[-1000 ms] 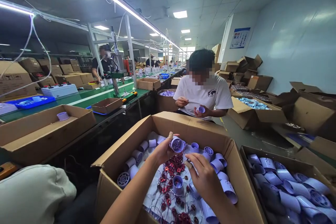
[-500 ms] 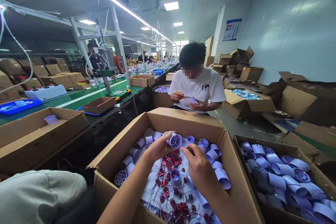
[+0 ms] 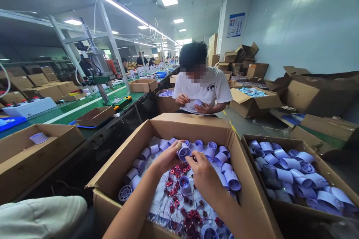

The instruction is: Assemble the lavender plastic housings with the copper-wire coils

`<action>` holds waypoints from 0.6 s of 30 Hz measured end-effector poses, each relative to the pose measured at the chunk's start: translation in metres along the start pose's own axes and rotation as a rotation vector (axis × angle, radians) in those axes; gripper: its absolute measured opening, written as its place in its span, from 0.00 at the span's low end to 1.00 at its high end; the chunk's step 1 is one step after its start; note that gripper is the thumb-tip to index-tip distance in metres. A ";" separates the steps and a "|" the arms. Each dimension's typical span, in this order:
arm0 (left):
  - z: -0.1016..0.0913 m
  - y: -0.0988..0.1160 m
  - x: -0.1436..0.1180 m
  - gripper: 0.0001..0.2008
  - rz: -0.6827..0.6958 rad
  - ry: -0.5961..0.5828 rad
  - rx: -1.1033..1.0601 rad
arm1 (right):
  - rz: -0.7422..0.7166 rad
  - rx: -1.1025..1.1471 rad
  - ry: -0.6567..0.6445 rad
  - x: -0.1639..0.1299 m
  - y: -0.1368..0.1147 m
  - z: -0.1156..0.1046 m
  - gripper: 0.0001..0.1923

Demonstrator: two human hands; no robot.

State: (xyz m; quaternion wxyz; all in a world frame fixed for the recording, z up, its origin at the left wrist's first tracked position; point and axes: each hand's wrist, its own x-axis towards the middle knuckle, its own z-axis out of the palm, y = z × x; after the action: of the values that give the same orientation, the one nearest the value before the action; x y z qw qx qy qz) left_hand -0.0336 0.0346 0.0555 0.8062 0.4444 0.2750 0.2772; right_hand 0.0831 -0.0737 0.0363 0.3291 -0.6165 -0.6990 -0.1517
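Both of my hands are inside a large open cardboard box (image 3: 131,145) in front of me. My left hand (image 3: 165,158) grips a purple plastic cylinder (image 3: 184,152) with its open end facing me. My right hand (image 3: 203,173) is right beside that cylinder, its fingertips touching or nearly touching it; whether they pinch something small I cannot tell. Under my hands lie several purple cylinders (image 3: 231,179) and a heap of small red copper coils (image 3: 179,173) on a plastic sheet.
A second open box (image 3: 322,162) of purple cylinders stands on my right. A person in a white T-shirt (image 3: 203,89) sits across, handling a similar part. A green workbench (image 3: 84,104) with boxes and a press machine (image 3: 97,78) runs along the left.
My view has shifted rightward and downward. My right hand has moved up and left, closing in on the cylinder held by my left hand.
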 end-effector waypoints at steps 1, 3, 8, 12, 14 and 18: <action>0.001 -0.001 0.000 0.16 0.002 -0.004 0.004 | 0.023 0.023 0.010 0.000 0.000 0.001 0.25; 0.002 -0.002 0.000 0.18 0.008 -0.011 0.008 | 0.074 0.093 0.044 0.001 0.002 0.001 0.26; 0.005 -0.006 -0.001 0.19 0.002 -0.043 -0.024 | 0.136 0.154 0.125 0.005 0.004 0.000 0.17; 0.010 -0.011 0.000 0.17 -0.027 -0.093 -0.046 | 0.144 0.052 0.181 0.006 0.005 0.001 0.13; 0.012 -0.014 0.001 0.18 -0.033 -0.105 -0.051 | 0.144 0.032 0.185 0.006 0.006 0.003 0.13; 0.015 -0.015 0.002 0.19 -0.051 -0.062 -0.040 | 0.155 0.059 0.150 0.006 0.007 0.004 0.14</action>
State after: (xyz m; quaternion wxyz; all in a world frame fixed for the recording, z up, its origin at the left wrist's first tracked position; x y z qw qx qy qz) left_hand -0.0189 0.0206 0.0492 0.8299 0.4294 0.2553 0.2483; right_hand 0.0885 -0.0652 0.0361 0.4090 -0.6456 -0.6270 -0.1510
